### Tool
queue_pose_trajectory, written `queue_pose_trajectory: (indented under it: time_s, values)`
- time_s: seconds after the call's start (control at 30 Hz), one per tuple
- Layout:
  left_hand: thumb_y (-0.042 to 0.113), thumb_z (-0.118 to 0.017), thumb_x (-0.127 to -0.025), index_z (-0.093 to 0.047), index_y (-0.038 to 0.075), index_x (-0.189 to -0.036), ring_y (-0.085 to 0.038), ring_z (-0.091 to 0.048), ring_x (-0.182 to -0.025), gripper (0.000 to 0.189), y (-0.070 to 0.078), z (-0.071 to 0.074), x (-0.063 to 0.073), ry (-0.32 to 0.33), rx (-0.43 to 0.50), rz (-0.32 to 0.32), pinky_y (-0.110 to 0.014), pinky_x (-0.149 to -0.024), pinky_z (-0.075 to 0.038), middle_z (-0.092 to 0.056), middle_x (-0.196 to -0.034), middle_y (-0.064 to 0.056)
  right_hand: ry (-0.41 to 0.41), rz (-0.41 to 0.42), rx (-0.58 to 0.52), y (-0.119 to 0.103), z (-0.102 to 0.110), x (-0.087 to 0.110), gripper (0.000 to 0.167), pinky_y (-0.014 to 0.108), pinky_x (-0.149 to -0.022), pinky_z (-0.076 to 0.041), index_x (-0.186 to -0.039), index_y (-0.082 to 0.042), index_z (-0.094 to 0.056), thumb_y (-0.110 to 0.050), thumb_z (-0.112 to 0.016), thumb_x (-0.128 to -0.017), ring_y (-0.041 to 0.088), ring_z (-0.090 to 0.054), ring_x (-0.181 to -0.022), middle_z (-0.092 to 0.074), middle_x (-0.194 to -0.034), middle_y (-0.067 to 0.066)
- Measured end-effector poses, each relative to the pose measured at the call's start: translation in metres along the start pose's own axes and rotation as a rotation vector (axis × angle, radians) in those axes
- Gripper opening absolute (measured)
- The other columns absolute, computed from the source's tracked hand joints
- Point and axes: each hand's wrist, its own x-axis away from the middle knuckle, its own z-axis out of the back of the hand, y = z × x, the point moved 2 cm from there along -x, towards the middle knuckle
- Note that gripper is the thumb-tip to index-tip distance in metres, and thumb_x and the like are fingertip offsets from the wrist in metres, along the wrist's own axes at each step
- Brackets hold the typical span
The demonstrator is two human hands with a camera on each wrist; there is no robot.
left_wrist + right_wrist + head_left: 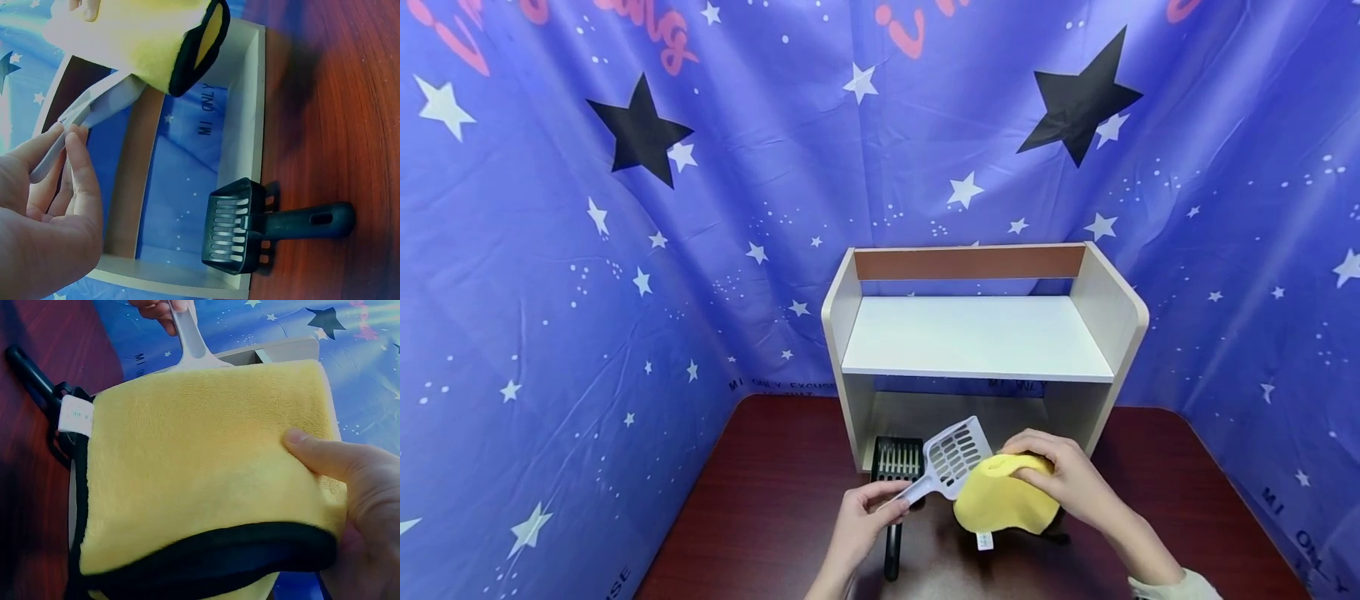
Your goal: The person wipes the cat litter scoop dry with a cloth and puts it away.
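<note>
A person works at a dark red table (pixel 760 483), holding up a pale scoop (pixel 934 475) and a yellow cloth (pixel 1003 500) before a small shelf (pixel 977 333). The left hand (pixel 867 523) pinches the pale scoop by its handle, thumb against fingers, with the slotted head slanting up and toward the cloth. The right hand (pixel 1066 477) grips the cloth near its upper corner, thumb pressed on the yellow face; the black-edged fabric hangs below, a white tag (pixel 985 541) showing at its lower border. Both items are raised above the table, and the cloth overlaps one side of the pale scoop's head; from here I cannot tell whether the two touch across that whole side. Near the left hand, a black scoop (pixel 250 226) rests on the table, its slotted head toward the left end of the shelf's lower opening and its handle toward the person. A light sleeve (pixel 1176 586) shows at the right forearm. Behind the shelf, a blue curtain (pixel 760 167) hangs in folds, printed with white stars, two large black stars and red lettering along the top
</note>
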Motion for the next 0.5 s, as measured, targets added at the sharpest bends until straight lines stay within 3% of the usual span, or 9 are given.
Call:
queue_pose_trajectory:
  time_s: [0.27, 0.5]
  values:
    - [-0.002, -0.071, -0.086, -0.065, -0.016, -0.115, 0.001, -0.068, -0.080, 0.033, 0.005, -0.007, 0.001, -0.016, -0.040, -0.003, -0.019, -0.076, -0.060, -0.066, -0.112, -0.038, 0.055, 0.008, 0.035, 0.007, -0.006, 0.000, 0.043, 0.007, -0.079, -0.048, -0.095, -0.024, -0.072, 0.012, -0.077, -0.073, 0.000, -0.061, -0.091, -0.068, -0.097, -0.008]
    - [0.000, -0.072, -0.085, -0.068, -0.013, -0.111, 0.003, -0.066, -0.079, 0.029, 0.007, -0.016, 0.003, -0.021, -0.088, -0.016, -0.013, -0.072, -0.057, -0.069, -0.109, -0.033, 0.123, 0.035, 0.014, 0.009, -0.016, 0.002, 0.040, 0.007, -0.081, -0.048, -0.095, -0.021, -0.071, 0.011, -0.079, -0.074, 0.003, -0.062, -0.092, -0.069, -0.096, -0.005]
